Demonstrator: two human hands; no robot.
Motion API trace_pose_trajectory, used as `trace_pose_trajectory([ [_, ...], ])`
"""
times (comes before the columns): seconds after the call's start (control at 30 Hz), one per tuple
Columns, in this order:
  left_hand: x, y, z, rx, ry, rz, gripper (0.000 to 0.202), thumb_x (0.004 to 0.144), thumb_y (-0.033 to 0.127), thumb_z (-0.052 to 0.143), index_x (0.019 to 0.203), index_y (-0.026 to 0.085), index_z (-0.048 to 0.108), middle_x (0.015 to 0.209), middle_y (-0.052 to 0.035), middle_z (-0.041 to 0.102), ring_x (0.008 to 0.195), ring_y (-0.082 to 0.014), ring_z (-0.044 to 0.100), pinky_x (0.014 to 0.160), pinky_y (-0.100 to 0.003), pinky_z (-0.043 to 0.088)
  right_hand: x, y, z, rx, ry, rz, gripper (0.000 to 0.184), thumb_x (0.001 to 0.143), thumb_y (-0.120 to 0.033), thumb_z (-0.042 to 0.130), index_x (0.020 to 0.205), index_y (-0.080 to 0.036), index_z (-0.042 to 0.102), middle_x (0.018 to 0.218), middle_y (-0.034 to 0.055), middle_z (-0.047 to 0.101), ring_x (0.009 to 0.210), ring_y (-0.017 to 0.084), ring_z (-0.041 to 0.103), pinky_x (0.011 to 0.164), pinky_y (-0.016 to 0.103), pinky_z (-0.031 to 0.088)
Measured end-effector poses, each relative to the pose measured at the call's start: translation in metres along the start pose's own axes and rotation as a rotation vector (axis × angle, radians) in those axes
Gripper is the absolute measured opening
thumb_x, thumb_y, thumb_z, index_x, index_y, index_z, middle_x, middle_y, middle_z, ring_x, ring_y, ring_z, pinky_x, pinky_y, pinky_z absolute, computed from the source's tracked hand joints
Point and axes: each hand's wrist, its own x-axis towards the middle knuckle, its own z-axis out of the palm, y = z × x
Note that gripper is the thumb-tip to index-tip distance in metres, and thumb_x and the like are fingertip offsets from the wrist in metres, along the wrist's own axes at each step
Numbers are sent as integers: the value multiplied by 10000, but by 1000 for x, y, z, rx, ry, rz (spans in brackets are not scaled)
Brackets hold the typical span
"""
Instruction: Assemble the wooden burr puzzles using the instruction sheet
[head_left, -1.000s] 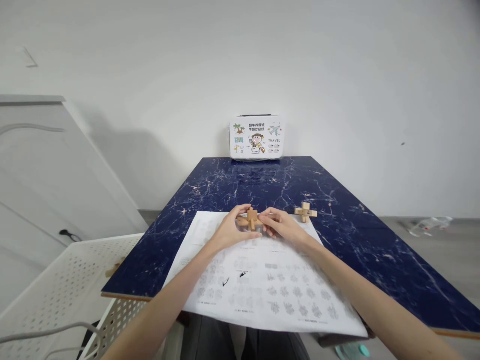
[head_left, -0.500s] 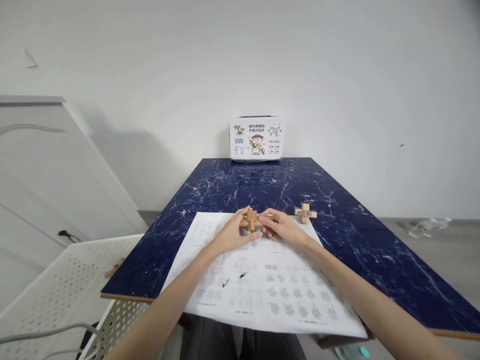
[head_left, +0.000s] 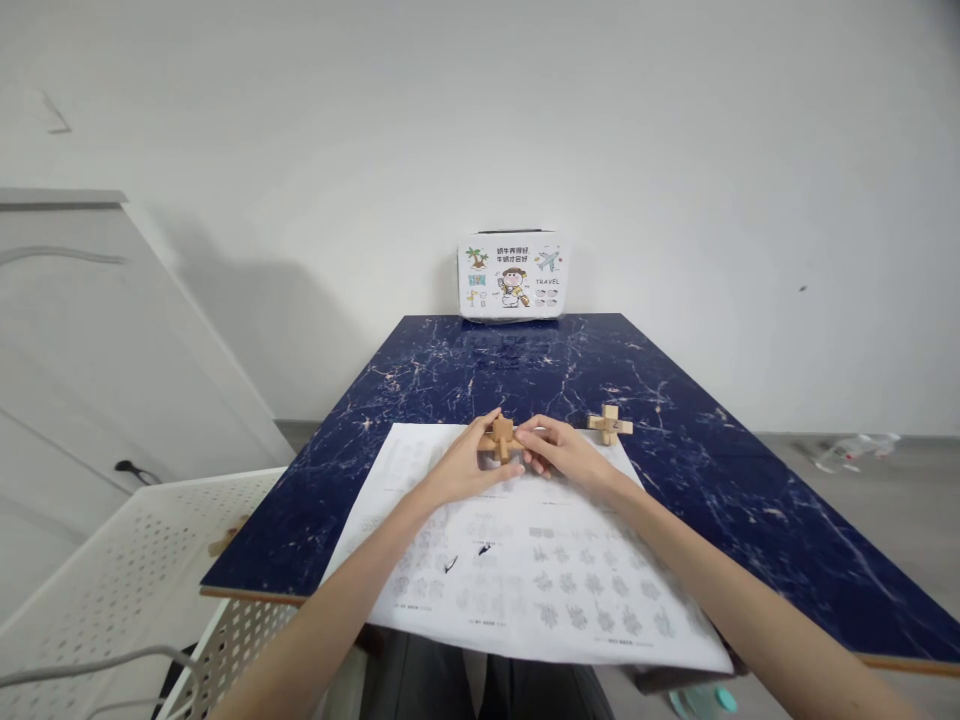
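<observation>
Both my hands hold one small wooden cross-shaped puzzle [head_left: 502, 437] just above a white printed sheet [head_left: 525, 570] on the dark blue marble-patterned table [head_left: 450, 370]. My left hand [head_left: 461, 465] pinches its left side with thumb and fingers. My right hand [head_left: 562, 452] grips its right side, fingers curled. A second, lighter wooden cross puzzle [head_left: 610, 425] rests on the table just right of my right hand, untouched.
A white illustrated box [head_left: 513, 275] stands at the table's far edge against the wall. A white perforated basket [head_left: 112, 590] with a cable sits low on the left. A white door or cabinet panel [head_left: 67, 330] fills the left side. Clutter lies on the floor at right.
My left fingers have closed in tighter on the wooden puzzle. The hands and the puzzle stay in the same place.
</observation>
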Motion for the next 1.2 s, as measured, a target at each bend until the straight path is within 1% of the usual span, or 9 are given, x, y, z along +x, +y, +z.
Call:
trace_pose_trajectory([
  [0.13, 0, -1, 0, 5, -7, -5, 972, 755, 426, 853, 1580, 291, 358, 1544, -167, 503, 1367, -357, 545, 1166, -575, 388, 0, 0, 0, -8, -8, -16, 443, 878, -659, 669, 959, -234, 576, 725, 1, 632, 525, 116, 496, 491, 275, 343],
  [0.23, 0, -1, 0, 7, -11, 0, 980, 751, 428, 855, 1581, 290, 353, 1547, -167, 500, 1381, -356, 531, 1178, -570, 374, 1, 0, 0, 0, -7, -25, 425, 889, -646, 667, 945, -237, 568, 709, -3, 622, 515, 114, 488, 488, 279, 341],
  [0.43, 1, 1, 0, 12, -25, -9, 993, 757, 452, 853, 1585, 296, 328, 1578, -165, 464, 1413, -354, 499, 1200, -569, 341, -1, -3, 1, -12, -7, -20, 453, 875, -676, 661, 956, -241, 562, 698, -19, 617, 517, 116, 488, 491, 274, 351],
  [0.67, 1, 3, 1, 4, -17, -34, 987, 750, 467, 859, 1575, 289, 348, 1559, -169, 486, 1406, -364, 505, 1188, -569, 361, -2, -4, 1, 7, 1, -19, 445, 881, -658, 664, 975, -231, 586, 719, -7, 628, 529, 114, 496, 500, 277, 359],
  [0.77, 1, 2, 1, 28, -22, -44, 996, 757, 486, 848, 1584, 288, 329, 1546, -166, 500, 1400, -358, 513, 1183, -558, 373, -1, -3, 1, 13, 3, -9, 443, 885, -650, 666, 977, -225, 585, 712, -7, 621, 526, 110, 498, 494, 271, 355],
  [0.87, 1, 1, 1, 56, -22, -39, 999, 764, 503, 836, 1590, 295, 314, 1567, -150, 476, 1429, -352, 481, 1201, -540, 359, 1, -1, 0, 16, 0, -12, 457, 880, -658, 669, 974, -219, 580, 711, -12, 621, 520, 105, 497, 486, 264, 350],
  [1.0, 1, 2, 2, 82, -1, -17, 960, 768, 505, 828, 1576, 309, 348, 1599, -126, 431, 1465, -353, 428, 1221, -534, 338, 2, 3, -1, 13, 3, -15, 463, 880, -664, 665, 978, -218, 584, 704, -20, 618, 516, 103, 497, 486, 259, 352],
  [1.1, 1, 5, 2, 84, 7, -23, 936, 767, 503, 825, 1562, 308, 370, 1591, -124, 441, 1445, -351, 456, 1205, -534, 363, 3, 6, -3, 26, 2, -14, 456, 882, -656, 668, 989, -218, 603, 715, -11, 629, 532, 109, 508, 496, 262, 368],
  [1.2, 2, 7, 1, 87, 42, -24, 927, 729, 491, 855, 1522, 285, 422, 1524, -131, 525, 1373, -345, 539, 1167, -528, 414, 4, 8, -4, 41, 0, -19, 458, 873, -657, 678, 974, -216, 610, 719, -5, 638, 539, 111, 513, 505, 265, 381],
])
